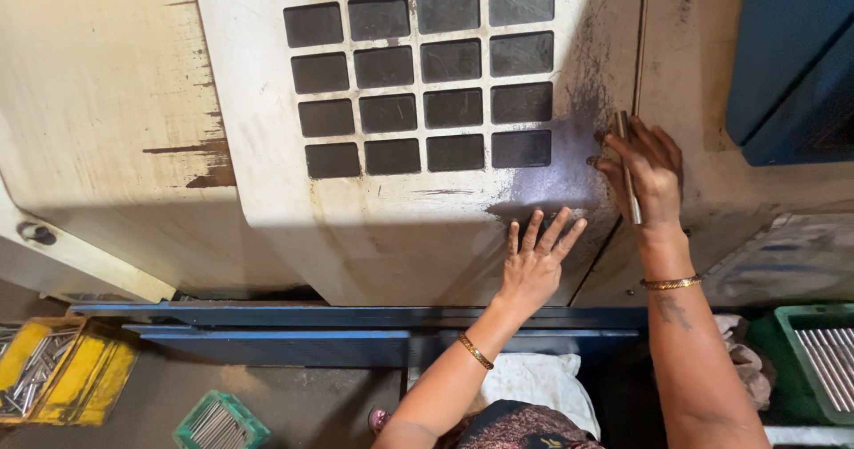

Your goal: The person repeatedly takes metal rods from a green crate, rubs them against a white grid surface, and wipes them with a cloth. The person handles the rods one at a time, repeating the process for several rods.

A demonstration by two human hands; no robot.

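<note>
The left hand [536, 258] lies flat with fingers spread against the cream sliding door [267, 84] of the machine, below its grid of dark window panes [418, 66], gripping nothing. The right hand [648, 175] is closed around a slim metal rod [626, 164], held upright at the door's right edge. Lower down, a yellow tray [84, 378], a small green crate [220, 424] and a green tray [823, 355] contain similar rods.
</note>
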